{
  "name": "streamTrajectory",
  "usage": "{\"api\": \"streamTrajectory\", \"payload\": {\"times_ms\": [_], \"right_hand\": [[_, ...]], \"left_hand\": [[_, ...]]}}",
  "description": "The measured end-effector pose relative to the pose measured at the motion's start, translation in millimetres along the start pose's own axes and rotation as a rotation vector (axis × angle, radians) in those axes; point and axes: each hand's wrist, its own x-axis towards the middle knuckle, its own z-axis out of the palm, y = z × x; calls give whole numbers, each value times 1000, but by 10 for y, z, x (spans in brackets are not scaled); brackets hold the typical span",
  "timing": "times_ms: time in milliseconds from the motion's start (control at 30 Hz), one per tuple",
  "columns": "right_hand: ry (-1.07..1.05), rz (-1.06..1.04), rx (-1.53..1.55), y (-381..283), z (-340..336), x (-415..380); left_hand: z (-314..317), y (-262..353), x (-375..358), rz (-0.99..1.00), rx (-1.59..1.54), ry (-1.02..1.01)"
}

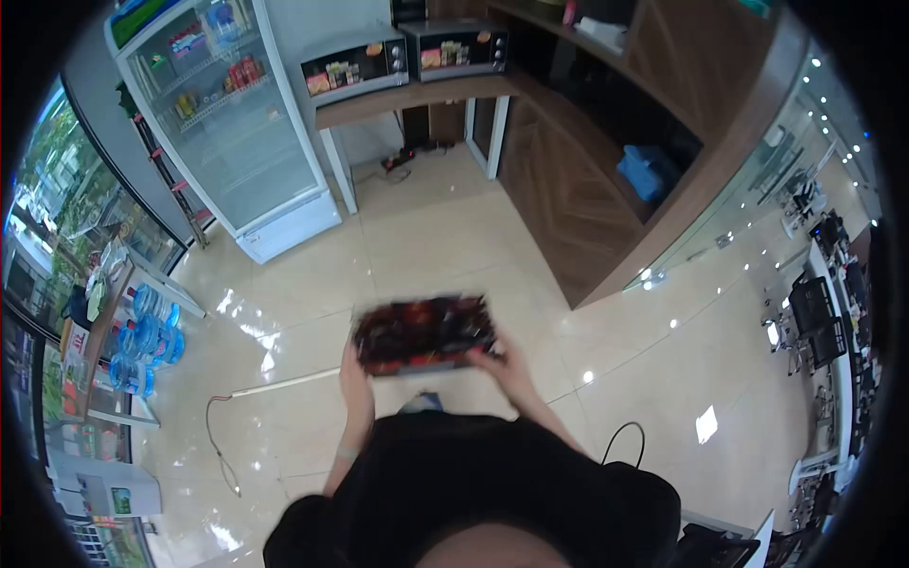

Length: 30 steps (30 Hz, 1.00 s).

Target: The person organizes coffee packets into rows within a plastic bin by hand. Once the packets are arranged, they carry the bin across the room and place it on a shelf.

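Observation:
A dark box-like container (423,331) with reddish-brown, glossy contents is held level in front of my body, over the tiled floor. It is blurred, so what fills it cannot be made out. My left hand (355,377) grips its left end from the side. At the lower right corner, my right hand (502,364) holds it with the thumb along the near edge. The fingers under the container are hidden.
A glass-door fridge (237,123) stands ahead left, beside two toaster ovens (355,71) on a wooden counter (417,95). A wooden cabinet (578,189) is at right. Water bottles (147,336) stand at left. A white strip (284,381) with a cable crosses the floor.

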Motion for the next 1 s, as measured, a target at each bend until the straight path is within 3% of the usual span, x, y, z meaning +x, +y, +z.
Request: {"api": "streamTrajectory", "payload": {"times_ms": [33, 100, 200, 267, 333, 433, 500, 600, 767, 833, 867, 933, 1000], "right_hand": [[75, -6, -26, -49, -9, 323], [84, -215, 70, -314, -125, 1008], [252, -245, 157, -556, -373, 1765], [335, -301, 114, -640, -588, 2308], [424, -394, 85, -688, -809, 2804], [487, -402, 176, -646, -1194, 3692], [485, -333, 43, -616, -1564, 4372], [449, -404, 39, -686, -1889, 5298], [517, -437, 67, -881, -2285, 6601], [611, -542, 35, -954, -2506, 7164], [688, -470, -25, -1114, -2577, 7303], [827, -553, -44, -1228, -2824, 7805], [961, -665, -198, -1550, -3006, 8253]], "left_hand": [[423, 300, 562, -113, 580, 135], [753, 268, 1560, -108, 405, 12], [1299, 49, 2725, -110, 507, -130], [1664, -220, 3463, -30, 356, -234], [1976, -480, 3954, -26, 355, -293], [2256, -1079, 4701, -7, 262, -356], [2486, -1394, 5257, 15, 179, -373], [2721, -1672, 6072, 146, 328, -467], [3106, -2319, 7386, 23, 343, -309], [3451, -2577, 7964, -26, 311, -346], [3574, -2684, 8181, -84, 318, -360], [3967, -3039, 8772, 10, 234, -449], [4356, -3164, 9340, -81, 64, -519]]}}
